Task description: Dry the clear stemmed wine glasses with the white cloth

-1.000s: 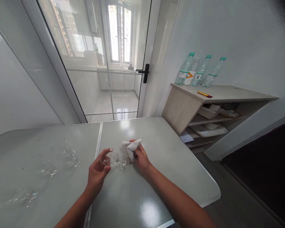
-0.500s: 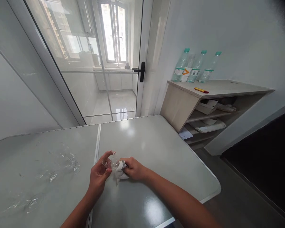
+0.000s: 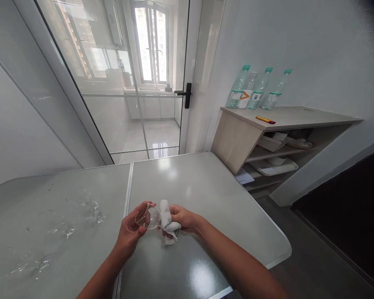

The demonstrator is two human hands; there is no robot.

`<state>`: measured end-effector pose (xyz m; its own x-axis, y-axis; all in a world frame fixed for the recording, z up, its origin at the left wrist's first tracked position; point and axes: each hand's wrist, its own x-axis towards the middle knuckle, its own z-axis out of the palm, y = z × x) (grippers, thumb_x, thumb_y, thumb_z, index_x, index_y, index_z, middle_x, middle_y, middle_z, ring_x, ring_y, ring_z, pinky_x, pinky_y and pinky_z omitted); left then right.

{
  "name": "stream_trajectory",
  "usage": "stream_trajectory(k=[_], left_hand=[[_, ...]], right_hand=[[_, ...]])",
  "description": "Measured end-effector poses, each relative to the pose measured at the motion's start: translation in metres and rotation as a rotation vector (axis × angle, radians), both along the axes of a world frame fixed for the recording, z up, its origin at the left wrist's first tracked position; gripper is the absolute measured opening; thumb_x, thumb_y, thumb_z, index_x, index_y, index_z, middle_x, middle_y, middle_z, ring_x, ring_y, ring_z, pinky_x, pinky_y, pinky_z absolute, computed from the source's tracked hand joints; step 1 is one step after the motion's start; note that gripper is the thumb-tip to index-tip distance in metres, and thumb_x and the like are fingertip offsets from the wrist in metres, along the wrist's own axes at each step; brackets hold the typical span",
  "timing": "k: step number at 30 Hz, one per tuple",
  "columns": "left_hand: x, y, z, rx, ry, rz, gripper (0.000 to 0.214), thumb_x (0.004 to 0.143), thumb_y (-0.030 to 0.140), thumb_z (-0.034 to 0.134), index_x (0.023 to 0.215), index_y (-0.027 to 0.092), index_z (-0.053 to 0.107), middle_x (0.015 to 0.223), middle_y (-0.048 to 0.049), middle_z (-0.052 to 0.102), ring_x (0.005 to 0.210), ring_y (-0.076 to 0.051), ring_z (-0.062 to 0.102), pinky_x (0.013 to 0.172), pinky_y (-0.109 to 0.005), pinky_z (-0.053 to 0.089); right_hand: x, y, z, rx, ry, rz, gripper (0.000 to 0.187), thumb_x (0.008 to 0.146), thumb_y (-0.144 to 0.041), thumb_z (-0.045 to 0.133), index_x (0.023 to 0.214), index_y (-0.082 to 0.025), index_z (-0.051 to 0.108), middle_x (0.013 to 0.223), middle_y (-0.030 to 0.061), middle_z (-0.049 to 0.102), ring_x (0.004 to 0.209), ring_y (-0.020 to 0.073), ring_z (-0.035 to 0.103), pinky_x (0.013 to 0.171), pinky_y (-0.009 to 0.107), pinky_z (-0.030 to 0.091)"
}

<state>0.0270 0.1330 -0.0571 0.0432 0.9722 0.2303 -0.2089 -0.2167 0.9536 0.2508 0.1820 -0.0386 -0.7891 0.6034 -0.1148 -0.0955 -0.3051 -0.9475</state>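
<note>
My left hand is curled around the bowl of a clear wine glass, which lies on its side in the air over the table with its mouth towards the left. A crumpled white cloth is bunched in my right hand, pressed against the right end of the glass. The cloth and fingers hide the stem and foot of the glass. Part of the cloth hangs below my right fingers.
More clear glasses lie on the left part of the grey table, hard to see against it. On the right, a wooden shelf unit carries plastic bottles and a yellow-red cutter. A glass door stands behind.
My right hand and the cloth have shifted slightly right, and more of the cloth shows. The glass bowl is more visible; my left hand has barely moved.
</note>
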Motion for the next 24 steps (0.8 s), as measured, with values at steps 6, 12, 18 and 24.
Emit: stream_trajectory(k=[6, 12, 18, 24], left_hand=[[0.01, 0.003, 0.007, -0.022, 0.035, 0.12, 0.063, 0.083, 0.042, 0.082, 0.141, 0.024, 0.063, 0.145, -0.0173, 0.06, 0.091, -0.018, 0.061, 0.081, -0.031, 0.054], [0.015, 0.004, 0.009, -0.147, 0.078, 0.289, 0.066, 0.074, 0.048, 0.088, 0.129, 0.021, 0.065, 0.12, -0.0116, 0.07, 0.092, -0.021, 0.069, 0.076, -0.03, 0.059], [0.006, 0.006, 0.004, -0.155, 0.09, 0.232, 0.057, 0.079, 0.044, 0.085, 0.129, 0.022, 0.067, 0.13, -0.0128, 0.071, 0.105, -0.023, 0.07, 0.092, -0.036, 0.06], [0.002, 0.008, -0.003, -0.012, 0.09, 0.104, 0.057, 0.086, 0.045, 0.079, 0.137, 0.024, 0.065, 0.135, -0.0146, 0.068, 0.111, -0.027, 0.07, 0.085, -0.035, 0.062]], right_hand=[[-0.005, 0.0, -0.004, 0.998, -0.394, -0.316, 0.024, 0.083, -0.015, 0.059, 0.107, -0.018, 0.066, 0.093, 0.0049, 0.068, 0.083, 0.019, 0.056, 0.082, 0.032, 0.042], [-0.009, -0.002, -0.013, 1.322, -0.623, -0.313, 0.031, 0.087, -0.011, 0.053, 0.116, -0.014, 0.063, 0.101, 0.0123, 0.072, 0.088, 0.0226, 0.059, 0.084, 0.034, 0.04], [-0.009, 0.0, -0.01, 0.921, -0.411, -0.341, 0.017, 0.093, -0.022, 0.049, 0.088, -0.017, 0.064, 0.077, 0.0028, 0.063, 0.07, 0.0166, 0.051, 0.072, 0.03, 0.04], [-0.011, 0.009, -0.01, 0.222, -0.011, -0.555, 0.039, 0.089, -0.054, 0.065, 0.078, -0.016, 0.065, 0.071, 0.0, 0.057, 0.062, 0.0128, 0.046, 0.058, 0.024, 0.038]])
